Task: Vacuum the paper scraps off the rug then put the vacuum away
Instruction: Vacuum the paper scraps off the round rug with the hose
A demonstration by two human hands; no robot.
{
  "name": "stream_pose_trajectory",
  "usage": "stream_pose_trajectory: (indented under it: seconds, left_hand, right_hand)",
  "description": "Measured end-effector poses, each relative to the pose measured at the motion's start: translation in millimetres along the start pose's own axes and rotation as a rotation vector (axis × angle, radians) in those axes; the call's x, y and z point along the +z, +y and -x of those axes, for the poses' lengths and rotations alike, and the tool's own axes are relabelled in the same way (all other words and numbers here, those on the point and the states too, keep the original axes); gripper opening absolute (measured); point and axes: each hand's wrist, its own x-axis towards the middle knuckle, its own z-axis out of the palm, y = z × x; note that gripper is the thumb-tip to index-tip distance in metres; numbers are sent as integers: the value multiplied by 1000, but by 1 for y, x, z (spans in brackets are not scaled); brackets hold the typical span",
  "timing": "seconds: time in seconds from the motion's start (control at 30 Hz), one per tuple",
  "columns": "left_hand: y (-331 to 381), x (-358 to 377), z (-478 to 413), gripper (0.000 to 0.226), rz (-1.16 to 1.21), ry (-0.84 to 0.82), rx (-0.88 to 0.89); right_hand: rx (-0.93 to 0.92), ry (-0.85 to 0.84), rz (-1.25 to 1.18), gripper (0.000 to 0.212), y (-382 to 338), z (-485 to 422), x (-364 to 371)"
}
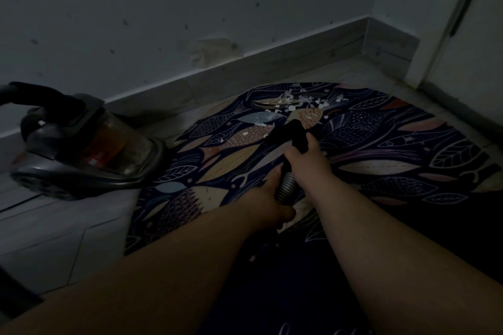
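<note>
scraps: paper scraps (292,105) are scattered on the far part of the rug (394,144), just beyond the nozzle (292,130).
hands: the nozzle is gripped by the right hand (307,160); the ribbed hose (285,185) is clasped by the left hand (268,198), fingers curled.
risk: scraps could be scattered toward the wall (190,8) if the nozzle is swept fast; the rug may be sucked up.
around: the vacuum (87,144) is parked to the left by the skirting board (245,71); no obstacle is seen between nozzle and scraps.

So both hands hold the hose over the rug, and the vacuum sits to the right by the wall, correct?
No, the head view shows the vacuum to the left by the wall. The left hand and right hand do hold the hose over the rug.
</note>
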Motion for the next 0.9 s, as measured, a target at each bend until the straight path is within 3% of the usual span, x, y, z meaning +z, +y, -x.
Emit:
stream_pose_trajectory:
  seconds: [0.9]
  left_hand:
    - [61,37,-27,97,-98,-96,149]
  right_hand:
    - [68,221,-11,71,1,13,-88]
